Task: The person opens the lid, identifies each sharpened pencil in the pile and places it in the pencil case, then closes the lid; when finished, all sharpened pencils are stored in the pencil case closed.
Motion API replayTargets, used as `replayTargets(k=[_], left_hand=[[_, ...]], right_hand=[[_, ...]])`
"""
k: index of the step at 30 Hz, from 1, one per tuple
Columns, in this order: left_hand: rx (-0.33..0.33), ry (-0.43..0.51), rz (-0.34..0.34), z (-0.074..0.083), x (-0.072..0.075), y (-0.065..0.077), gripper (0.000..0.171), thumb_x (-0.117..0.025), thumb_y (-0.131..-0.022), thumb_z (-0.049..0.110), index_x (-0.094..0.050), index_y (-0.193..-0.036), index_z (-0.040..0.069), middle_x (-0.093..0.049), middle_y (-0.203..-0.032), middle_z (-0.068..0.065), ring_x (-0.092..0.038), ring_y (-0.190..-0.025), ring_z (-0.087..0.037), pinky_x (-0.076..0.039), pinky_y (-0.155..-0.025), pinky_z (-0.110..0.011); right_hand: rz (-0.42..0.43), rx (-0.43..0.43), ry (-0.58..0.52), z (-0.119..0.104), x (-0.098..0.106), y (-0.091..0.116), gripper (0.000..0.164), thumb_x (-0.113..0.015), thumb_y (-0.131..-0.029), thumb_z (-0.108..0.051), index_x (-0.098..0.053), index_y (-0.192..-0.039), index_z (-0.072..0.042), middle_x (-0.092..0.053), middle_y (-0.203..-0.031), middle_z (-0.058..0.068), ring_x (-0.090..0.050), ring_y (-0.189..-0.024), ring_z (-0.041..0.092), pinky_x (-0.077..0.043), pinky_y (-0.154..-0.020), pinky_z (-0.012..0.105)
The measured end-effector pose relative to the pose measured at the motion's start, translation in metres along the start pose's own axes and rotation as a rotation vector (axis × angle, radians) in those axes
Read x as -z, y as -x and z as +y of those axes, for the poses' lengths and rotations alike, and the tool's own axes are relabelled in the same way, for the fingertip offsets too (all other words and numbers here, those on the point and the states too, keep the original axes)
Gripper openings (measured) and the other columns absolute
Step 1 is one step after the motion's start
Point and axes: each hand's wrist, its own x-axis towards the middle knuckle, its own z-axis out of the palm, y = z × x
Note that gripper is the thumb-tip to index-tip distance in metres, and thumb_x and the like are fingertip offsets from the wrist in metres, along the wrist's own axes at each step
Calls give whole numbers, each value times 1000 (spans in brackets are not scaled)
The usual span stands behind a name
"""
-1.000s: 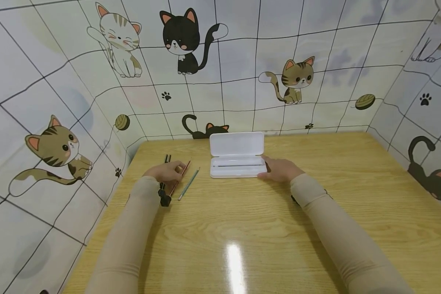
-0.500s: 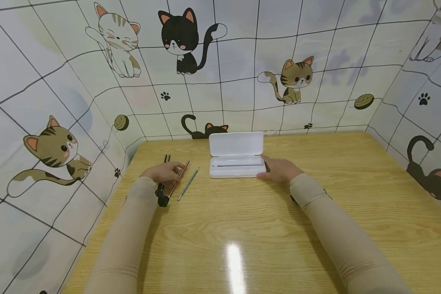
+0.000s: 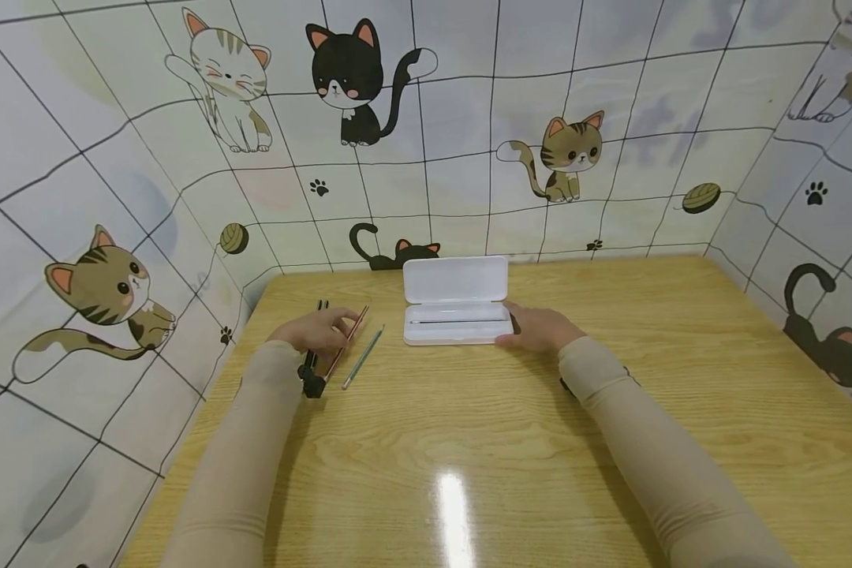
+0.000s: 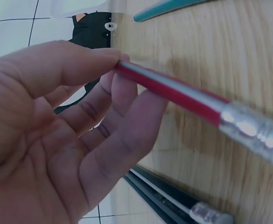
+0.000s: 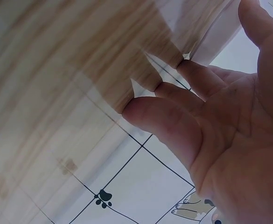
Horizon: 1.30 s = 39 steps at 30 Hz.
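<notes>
In the head view my left hand [image 3: 317,330] is at the left of the table. Its thumb and fingertips pinch a red pencil [image 4: 169,88] with a silver end, seen closest in the left wrist view. Beside it lies a teal pencil [image 3: 363,359], and dark pencils [image 4: 164,198] lie partly under the hand. My right hand [image 3: 539,327] grips the right end of an open white pencil case [image 3: 454,338], thumb at the front corner. Other fingertips of this hand touch the tabletop in the right wrist view. One thin dark pencil [image 3: 461,321] lies lengthwise in the case.
The case's raised lid [image 3: 456,280] stands near the back wall [image 3: 461,181], which is covered in printed cats and grid lines. Similar walls border the wooden table [image 3: 426,426] on the left and right. A black wrist device [image 3: 313,384] hangs below the left wrist.
</notes>
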Motion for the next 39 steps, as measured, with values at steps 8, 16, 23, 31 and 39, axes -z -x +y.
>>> replayTargets(k=[8, 16, 23, 31, 39], left_hand=[[-61, 34, 55, 5, -2, -3, 61, -56, -102, 5, -33, -158, 11, -52, -135, -24, -64, -106, -34, -58, -84, -44], [-96, 113, 117, 5, 2, -5, 62, -59, -103, 6, -33, -158, 17, -48, -137, -21, -61, -112, -41, -58, -83, -47], [-165, 213, 167, 14, 2, -4, 61, -53, -103, -1, -31, -158, 14, -44, -137, -28, -55, -119, -48, -58, -86, -50], [-206, 193, 283, 15, 3, -8, 60, -55, -103, 2, -34, -158, 19, -47, -137, -29, -56, -117, -46, -59, -83, -42], [-222, 194, 428, 18, 3, -9, 58, -60, -102, 7, -39, -154, 20, -51, -134, -17, -56, -116, -31, -58, -87, -46]], right_hand=[[5, -6, -7, -1, 0, 2, 93, -57, -98, -58, -12, -164, -11, -29, -162, 20, -34, -143, 47, -30, -113, 63], [1, -5, -8, -3, 2, 4, 92, -58, -99, -57, -12, -164, -10, -30, -161, 21, -37, -141, 48, -31, -112, 63], [3, -8, -1, -2, 1, 3, 93, -57, -98, -59, -13, -163, -9, -30, -161, 23, -37, -141, 49, -31, -112, 63], [4, -5, 11, -4, 2, 3, 92, -57, -99, -58, -13, -163, -8, -31, -161, 23, -37, -141, 48, -32, -113, 62], [7, 2, 19, -4, 2, 2, 92, -56, -99, -57, -12, -163, -7, -30, -161, 23, -37, -141, 48, -32, -113, 62]])
